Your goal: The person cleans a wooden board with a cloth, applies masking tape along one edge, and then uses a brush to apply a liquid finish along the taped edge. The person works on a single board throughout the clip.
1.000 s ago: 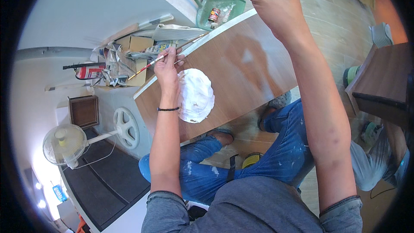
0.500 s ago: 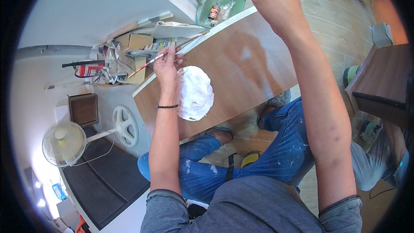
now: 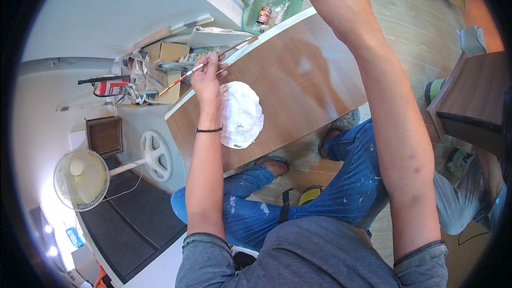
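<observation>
My left hand (image 3: pixel 206 82) is closed, its fingers pinching a thin paintbrush (image 3: pixel 186 74) with a red and white section. The paintbrush slants from the boxes at left to the far edge of a wood-grain board (image 3: pixel 290 85). Beside my left wrist, a round white plate (image 3: pixel 242 117) with a wavy rim and greyish smears lies on the board. My right hand (image 3: pixel 338 0) is raised at the top edge, its fingers bent and mostly cut off by the picture. What they hold, if anything, is out of sight.
A green dustpan (image 3: pixel 293 8) holding a small can (image 3: pixel 264 15) stands past the board's far edge. Cardboard and newspapers (image 3: pixel 146 77) lie along the wall, by a fire extinguisher (image 3: pixel 111 85). A white fan (image 3: pixel 80 178) stands left. Another person's leg (image 3: pixel 456 202) is at right.
Almost nothing differs. The view has shifted slightly, and both hands keep nearly the same pose, the left one still holding the paintbrush.
</observation>
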Available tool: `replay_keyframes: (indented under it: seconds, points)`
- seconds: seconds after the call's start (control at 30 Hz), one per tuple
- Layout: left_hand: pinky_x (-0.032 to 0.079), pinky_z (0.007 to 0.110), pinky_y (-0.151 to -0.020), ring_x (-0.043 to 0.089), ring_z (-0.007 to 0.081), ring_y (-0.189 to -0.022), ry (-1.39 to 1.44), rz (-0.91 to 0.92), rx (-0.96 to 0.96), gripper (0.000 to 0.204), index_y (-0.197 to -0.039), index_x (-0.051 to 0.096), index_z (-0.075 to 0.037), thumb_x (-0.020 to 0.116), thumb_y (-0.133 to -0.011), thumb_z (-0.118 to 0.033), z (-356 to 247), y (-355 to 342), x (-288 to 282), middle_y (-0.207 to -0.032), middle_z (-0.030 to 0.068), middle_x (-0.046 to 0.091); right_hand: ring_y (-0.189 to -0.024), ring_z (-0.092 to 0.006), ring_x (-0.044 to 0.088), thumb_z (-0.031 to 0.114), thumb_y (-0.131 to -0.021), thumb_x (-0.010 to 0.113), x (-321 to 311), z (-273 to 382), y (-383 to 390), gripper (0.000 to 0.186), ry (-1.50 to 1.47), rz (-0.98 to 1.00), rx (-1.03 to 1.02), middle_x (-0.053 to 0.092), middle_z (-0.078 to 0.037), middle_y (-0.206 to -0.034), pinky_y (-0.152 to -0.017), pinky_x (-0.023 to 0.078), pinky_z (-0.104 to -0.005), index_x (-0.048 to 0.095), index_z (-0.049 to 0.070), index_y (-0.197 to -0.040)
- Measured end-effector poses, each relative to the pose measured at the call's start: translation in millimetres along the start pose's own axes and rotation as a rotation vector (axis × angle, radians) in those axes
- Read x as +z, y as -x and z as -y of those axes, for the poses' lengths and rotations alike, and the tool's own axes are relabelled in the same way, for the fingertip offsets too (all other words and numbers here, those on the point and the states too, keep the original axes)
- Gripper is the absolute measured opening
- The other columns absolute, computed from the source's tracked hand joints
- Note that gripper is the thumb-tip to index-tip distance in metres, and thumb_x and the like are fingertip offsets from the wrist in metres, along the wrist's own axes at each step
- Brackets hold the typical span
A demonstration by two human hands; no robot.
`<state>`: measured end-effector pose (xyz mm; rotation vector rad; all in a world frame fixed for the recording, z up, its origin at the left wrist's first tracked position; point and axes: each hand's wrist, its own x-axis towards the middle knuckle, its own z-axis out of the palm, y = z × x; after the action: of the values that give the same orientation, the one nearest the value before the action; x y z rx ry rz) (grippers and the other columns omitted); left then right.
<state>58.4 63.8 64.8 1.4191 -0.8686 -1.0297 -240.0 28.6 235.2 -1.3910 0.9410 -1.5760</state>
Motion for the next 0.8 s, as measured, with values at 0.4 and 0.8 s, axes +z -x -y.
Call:
replay_keyframes:
  seconds: [0.4, 0.8]
  points:
    - [0.054, 0.026, -0.069, 0.07, 0.0136, -0.085, -0.016, 0.027, 0.003, 0.017, -0.113, 0.068, -0.007, 0.068, -0.103, -0.02, 4.3, -1.5, 7.8, -0.105, 0.0078, 0.075, -0.095, -0.0152, 0.068, 0.013, -0.083, 0.088, -1.9, -4.1, -8.5, 0.045, -0.016, -0.015, 0.083, 0.07, -0.008, -0.106, -0.082, 0.055, -0.0281, 0.068, 0.001, -0.122]
    - [0.055, 0.027, -0.071, 0.07, 0.0141, -0.087, -0.02, 0.017, 0.004, 0.023, -0.118, 0.067, -0.005, 0.069, -0.103, -0.022, -2.5, 0.4, 5.9, -0.109, 0.0097, 0.075, -0.096, -0.0146, 0.068, 0.012, -0.084, 0.087, -1.0, -9.1, -8.3, 0.046, -0.009, -0.002, 0.032, 0.071, -0.008, -0.108, -0.082, 0.055, -0.0276, 0.068, 0.001, -0.124]
